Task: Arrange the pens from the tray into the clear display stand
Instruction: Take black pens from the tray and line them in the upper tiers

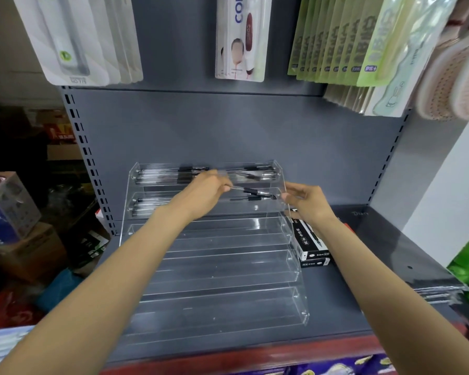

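Above the clear display stand [217,266], left hand [203,193] pinches a pen [252,191]; right hand [306,201] fingers seemingly loose, empty.

the left hand [209,190] pinches a black-grip pen [251,191] by its end over the second tier of the clear display stand [214,269]. at 3 o'clock of the pen, the right hand [306,203] hovers with loosely curled fingers. black pen boxes [310,244] lie on the grey shelf [377,253] at the stand's 3 o'clock.
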`<state>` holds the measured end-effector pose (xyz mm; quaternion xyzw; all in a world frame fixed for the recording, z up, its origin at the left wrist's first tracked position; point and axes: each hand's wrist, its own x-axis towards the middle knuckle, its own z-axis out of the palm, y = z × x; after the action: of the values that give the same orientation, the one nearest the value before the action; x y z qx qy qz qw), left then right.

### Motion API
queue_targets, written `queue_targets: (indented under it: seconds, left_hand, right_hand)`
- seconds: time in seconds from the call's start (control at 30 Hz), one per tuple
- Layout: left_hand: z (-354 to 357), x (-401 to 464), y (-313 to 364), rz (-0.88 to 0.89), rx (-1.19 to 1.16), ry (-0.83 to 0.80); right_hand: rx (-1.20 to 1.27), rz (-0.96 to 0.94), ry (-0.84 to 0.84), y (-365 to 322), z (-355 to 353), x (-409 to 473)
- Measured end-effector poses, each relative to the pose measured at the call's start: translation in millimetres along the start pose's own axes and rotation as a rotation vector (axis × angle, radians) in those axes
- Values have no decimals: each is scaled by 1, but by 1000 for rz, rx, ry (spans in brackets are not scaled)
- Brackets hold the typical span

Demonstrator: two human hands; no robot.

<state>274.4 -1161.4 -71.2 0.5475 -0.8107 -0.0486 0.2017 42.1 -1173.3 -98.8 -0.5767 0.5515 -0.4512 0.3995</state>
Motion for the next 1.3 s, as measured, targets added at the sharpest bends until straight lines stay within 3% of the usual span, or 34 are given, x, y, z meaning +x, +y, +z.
queue_targets:
  seconds: [0.23,0.57,1.17,1.3]
  left_hand:
    - [9,5,18,-71,111,-31]
    - [3,30,29,-179,74,-140]
    - [11,27,26,-110,201,8]
    - [10,25,25,-122,123,10]
  right_hand:
    - [15,-1,9,1,1,-1]
    - [7,-13,4,1,1,-2]
    - [53,-4,7,2,0,-4]
    - [12,-7,21,-1,2,-5]
